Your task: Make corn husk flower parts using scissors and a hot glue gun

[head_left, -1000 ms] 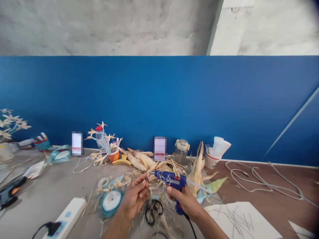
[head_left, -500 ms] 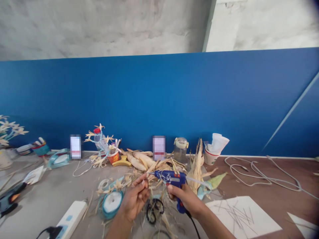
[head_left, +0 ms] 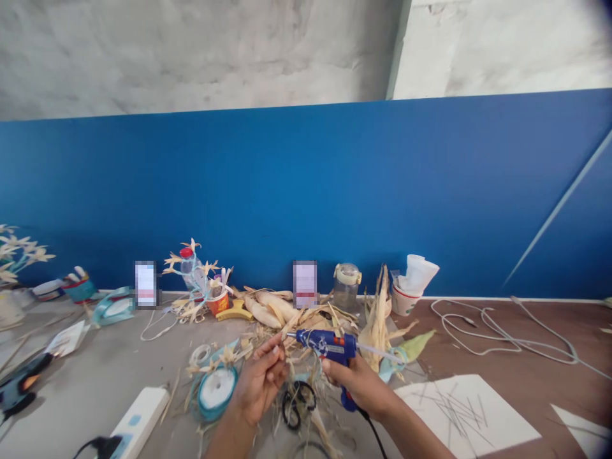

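The glue gun (head_left: 329, 342) has a deep blue body with a few orange-red parts, and whitish marks are spread on its front part. From its back comes out a translucent glue stick (head_left: 382, 352), slanting a little downwards to the right. A black cord (head_left: 375, 433) goes down from the bottom of the handle. The gun is held above the counter (head_left: 157, 363), in front of the pale corn husks (head_left: 268, 309). The right hand (head_left: 351, 379) is closed around its handle. The nozzle (head_left: 292, 333) points to the left, just beside the fingertips of the left hand (head_left: 262, 382). The 2 hands are apart from each other. The left fingers are bent, and I cannot tell if they pinch some small pale piece. On the body there is 1 light label (head_left: 336, 349), but its print is too small for reading.
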A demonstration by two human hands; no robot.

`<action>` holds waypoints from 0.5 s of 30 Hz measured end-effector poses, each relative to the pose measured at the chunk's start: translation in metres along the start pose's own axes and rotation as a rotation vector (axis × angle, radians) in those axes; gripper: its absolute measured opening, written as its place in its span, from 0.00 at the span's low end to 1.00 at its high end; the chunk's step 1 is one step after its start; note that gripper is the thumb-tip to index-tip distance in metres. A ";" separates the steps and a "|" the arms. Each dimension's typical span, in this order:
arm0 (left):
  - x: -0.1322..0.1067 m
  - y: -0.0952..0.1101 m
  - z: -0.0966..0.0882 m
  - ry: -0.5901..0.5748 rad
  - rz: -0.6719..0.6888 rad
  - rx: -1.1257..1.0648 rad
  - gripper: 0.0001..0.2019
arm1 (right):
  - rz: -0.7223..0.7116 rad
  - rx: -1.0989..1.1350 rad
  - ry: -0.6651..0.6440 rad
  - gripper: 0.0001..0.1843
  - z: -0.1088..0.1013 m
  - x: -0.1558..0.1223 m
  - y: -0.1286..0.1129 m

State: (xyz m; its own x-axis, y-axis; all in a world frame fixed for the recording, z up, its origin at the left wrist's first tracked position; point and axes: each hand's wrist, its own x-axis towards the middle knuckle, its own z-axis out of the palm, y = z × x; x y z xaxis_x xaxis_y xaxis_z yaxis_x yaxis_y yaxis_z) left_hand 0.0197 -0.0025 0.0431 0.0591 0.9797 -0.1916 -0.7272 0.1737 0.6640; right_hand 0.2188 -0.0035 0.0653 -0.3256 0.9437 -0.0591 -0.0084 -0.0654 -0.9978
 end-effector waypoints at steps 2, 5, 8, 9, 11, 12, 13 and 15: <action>0.000 0.000 0.000 0.000 0.003 -0.005 0.16 | -0.021 -0.030 0.008 0.22 0.000 0.000 0.002; 0.000 -0.001 0.000 0.006 0.011 -0.018 0.16 | -0.034 -0.065 0.029 0.22 0.001 -0.001 0.000; 0.000 -0.002 0.000 -0.002 0.015 -0.033 0.16 | -0.043 -0.112 0.036 0.23 0.002 -0.002 -0.001; 0.000 -0.002 0.000 -0.007 0.015 -0.039 0.16 | -0.042 -0.131 0.032 0.23 0.003 -0.002 -0.001; 0.000 -0.002 0.001 -0.013 0.016 -0.056 0.16 | -0.033 -0.178 0.019 0.24 0.003 -0.003 0.001; -0.001 -0.002 0.001 -0.015 0.016 -0.066 0.17 | -0.031 -0.208 0.016 0.24 0.003 -0.003 0.003; -0.001 -0.002 0.002 -0.016 0.017 -0.076 0.17 | -0.033 -0.246 0.016 0.23 0.003 -0.004 0.003; -0.001 -0.002 0.002 -0.021 0.020 -0.093 0.17 | -0.043 -0.341 0.030 0.21 0.005 -0.006 0.004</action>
State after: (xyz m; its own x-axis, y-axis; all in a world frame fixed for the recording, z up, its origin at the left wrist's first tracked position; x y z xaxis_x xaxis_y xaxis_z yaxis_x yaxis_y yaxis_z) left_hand 0.0227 -0.0036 0.0434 0.0579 0.9849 -0.1634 -0.7888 0.1455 0.5972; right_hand 0.2160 -0.0107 0.0621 -0.3036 0.9527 -0.0126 0.2970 0.0820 -0.9514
